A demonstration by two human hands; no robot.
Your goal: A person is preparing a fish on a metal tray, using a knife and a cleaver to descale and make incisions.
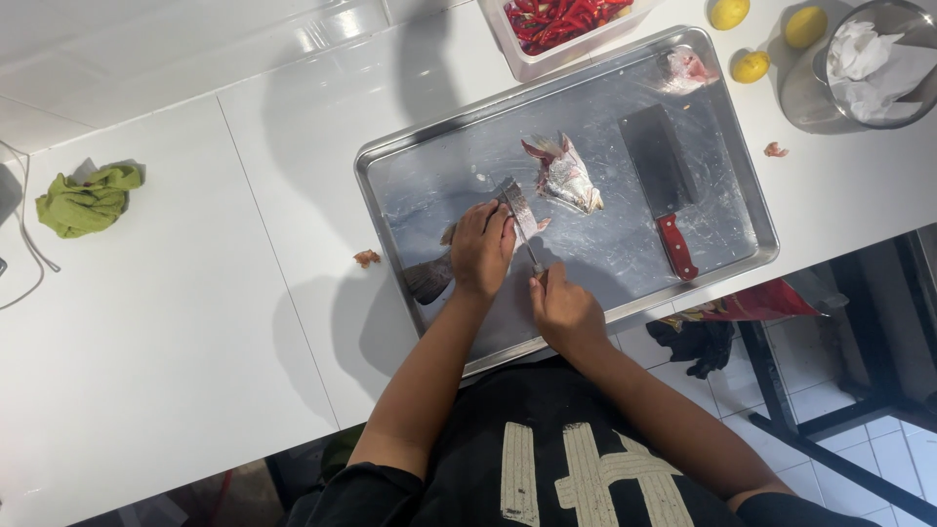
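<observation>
One view only, worn on the head, looking almost straight down from above the chest; near enough for the forearms to fill the lower middle, with the left hand (481, 249) and right hand (566, 312) just below centre; steel tray (727, 146) lying tilted across the upper right; white counter (156, 361) spreading left to a green cloth (90, 198); tiled floor (878, 449) showing lower right.

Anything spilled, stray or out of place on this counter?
Two small reddish scraps lie on the white counter outside the metal tray: one left of the tray, one beside the metal bowl. A crumpled green cloth sits far left. Nothing else stands out.
</observation>
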